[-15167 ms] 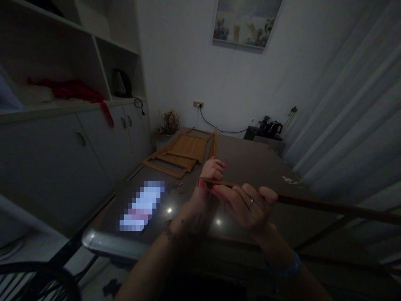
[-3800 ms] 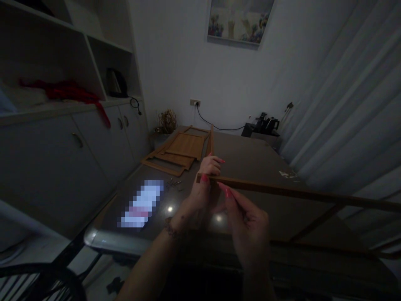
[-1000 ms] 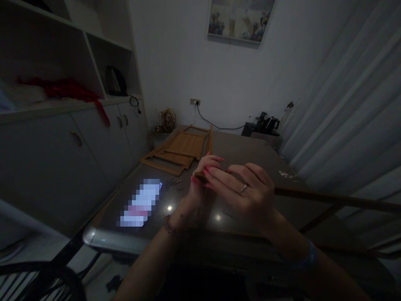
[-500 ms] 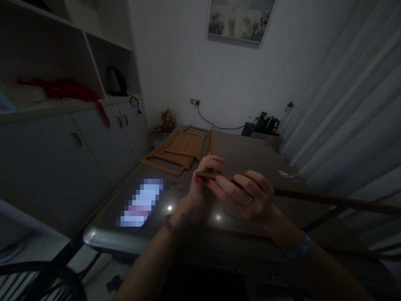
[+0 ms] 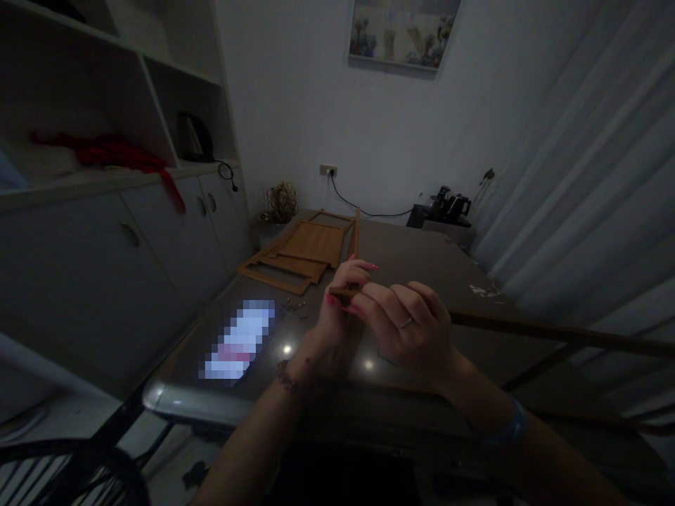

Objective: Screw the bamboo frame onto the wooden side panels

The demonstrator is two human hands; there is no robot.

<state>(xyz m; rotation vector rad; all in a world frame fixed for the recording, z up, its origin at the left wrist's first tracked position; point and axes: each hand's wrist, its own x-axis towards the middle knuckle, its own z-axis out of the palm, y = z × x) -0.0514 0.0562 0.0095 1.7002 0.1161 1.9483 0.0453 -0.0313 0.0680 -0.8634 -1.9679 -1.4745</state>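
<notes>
My left hand (image 5: pixel 335 309) is closed round the end of a long wooden frame (image 5: pixel 532 329), its thumb against the bar's tip and one fingertip sticking out beyond. The frame runs off to the right over the table. Right beside it, my right hand (image 5: pixel 414 327) has its fingers curled tightly at the same end, in front of the bar. Whatever its fingertips pinch is hidden. Several small screws (image 5: pixel 293 306) lie on the table left of my hands. Farther back, stacked wooden panels and frames (image 5: pixel 311 242) lie flat, and a thin wooden piece (image 5: pixel 357 228) reaches toward the far edge.
A phone with a lit, blurred screen (image 5: pixel 240 341) lies on the grey table (image 5: pixel 406 253) at the left. Scraps (image 5: pixel 486 292) are at the right. A black chair (image 5: pixel 68 464) stands at lower left; cabinets (image 5: pixel 169 239) line the left, a curtain (image 5: pixel 590 176) the right.
My right hand has shifted slightly left and its fingers have curled more, with the knuckles turned. My left hand and the frame's end stay nearly in place.
</notes>
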